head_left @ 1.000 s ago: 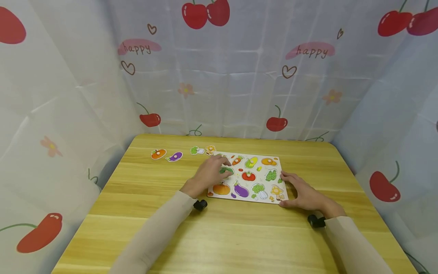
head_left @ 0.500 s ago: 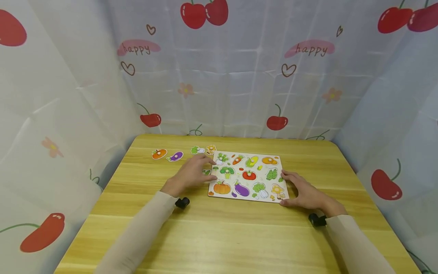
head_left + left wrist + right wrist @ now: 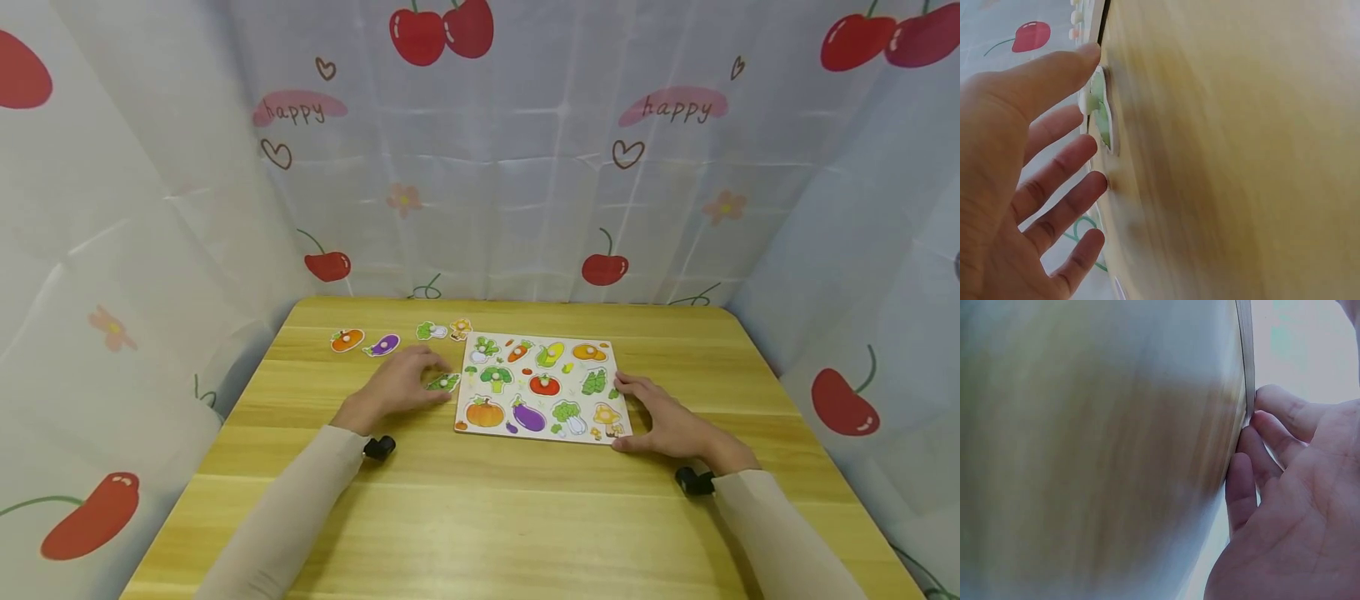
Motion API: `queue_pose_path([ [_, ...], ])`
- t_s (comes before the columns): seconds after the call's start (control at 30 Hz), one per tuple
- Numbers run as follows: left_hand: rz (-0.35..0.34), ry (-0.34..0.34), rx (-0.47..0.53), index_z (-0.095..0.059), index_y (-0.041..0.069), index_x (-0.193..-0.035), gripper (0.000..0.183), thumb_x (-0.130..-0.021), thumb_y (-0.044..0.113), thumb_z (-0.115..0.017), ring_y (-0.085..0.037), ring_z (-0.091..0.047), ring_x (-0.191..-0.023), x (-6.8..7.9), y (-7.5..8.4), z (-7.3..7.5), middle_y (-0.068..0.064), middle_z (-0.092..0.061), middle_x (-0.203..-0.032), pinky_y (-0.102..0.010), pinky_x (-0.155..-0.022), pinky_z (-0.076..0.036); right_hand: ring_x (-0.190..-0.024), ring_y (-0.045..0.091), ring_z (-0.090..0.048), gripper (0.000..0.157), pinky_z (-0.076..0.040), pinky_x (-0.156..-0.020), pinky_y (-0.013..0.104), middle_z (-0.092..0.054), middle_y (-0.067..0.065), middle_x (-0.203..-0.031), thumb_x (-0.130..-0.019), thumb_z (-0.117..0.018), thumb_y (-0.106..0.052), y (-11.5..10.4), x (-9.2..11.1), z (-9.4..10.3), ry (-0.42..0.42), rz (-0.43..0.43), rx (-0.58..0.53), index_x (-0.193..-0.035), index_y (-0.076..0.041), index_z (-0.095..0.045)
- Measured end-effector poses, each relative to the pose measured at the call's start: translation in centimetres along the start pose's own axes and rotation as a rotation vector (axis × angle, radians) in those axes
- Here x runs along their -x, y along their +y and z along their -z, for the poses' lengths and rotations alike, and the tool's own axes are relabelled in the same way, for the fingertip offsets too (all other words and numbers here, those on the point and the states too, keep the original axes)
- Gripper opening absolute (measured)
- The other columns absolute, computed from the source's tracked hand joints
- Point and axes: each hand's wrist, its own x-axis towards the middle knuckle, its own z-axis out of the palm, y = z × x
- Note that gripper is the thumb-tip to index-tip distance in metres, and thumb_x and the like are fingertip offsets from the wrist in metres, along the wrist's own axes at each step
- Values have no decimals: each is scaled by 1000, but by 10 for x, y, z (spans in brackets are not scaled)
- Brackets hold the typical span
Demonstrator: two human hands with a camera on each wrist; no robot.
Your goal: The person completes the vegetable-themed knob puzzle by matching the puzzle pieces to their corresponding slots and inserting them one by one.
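Observation:
The person's left hand [image 3: 396, 382] is low over the table, thumb and fingers spread around a green vegetable puzzle piece [image 3: 444, 382] left of the board. In the left wrist view, the piece's white knob [image 3: 1088, 102] shows between thumb and fingers, which are apart. At the right edge of the vegetable puzzle board [image 3: 573, 397], the right hand [image 3: 671, 427] touches with its fingertips, its thumb at the near corner. Knobbed pieces such as the tomato [image 3: 545, 384] and broccoli [image 3: 497, 379] sit in the board.
Loose pieces lie on the wooden table [image 3: 517, 525] behind the left hand: a pumpkin [image 3: 347, 340], an eggplant [image 3: 382, 345], a leafy cabbage [image 3: 431, 331] and a mushroom [image 3: 461, 329]. A cherry-print curtain [image 3: 480, 200] encloses the back and sides.
The left hand has moved left off the board to the green piece, uncovering the broccoli and radish. The right hand stays at the board's edge.

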Motion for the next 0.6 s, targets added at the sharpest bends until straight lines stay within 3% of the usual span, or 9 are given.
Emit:
queue_pose_path([
  [0.17, -19, 6, 2, -87, 20, -127, 36, -98, 39, -96, -24, -74, -123, 0, -5, -1, -1, -82, -129, -50, -113, -61, -173, 56, -29, 117, -30, -134, 83, -30, 24, -190, -91, -101, -50, 0, 0, 1, 2, -2, -2, -177, 2, -40],
  [0.6, -34, 34, -14, -89, 19, -116, 18, -102, 31, -92, -26, -78, -121, -1, -7, -2, 0, -85, -123, -50, -113, -64, -173, 57, -29, 116, -29, -135, 84, -30, 24, -190, -92, -100, -51, -3, 1, 2, -1, 3, -4, -177, 2, -41],
])
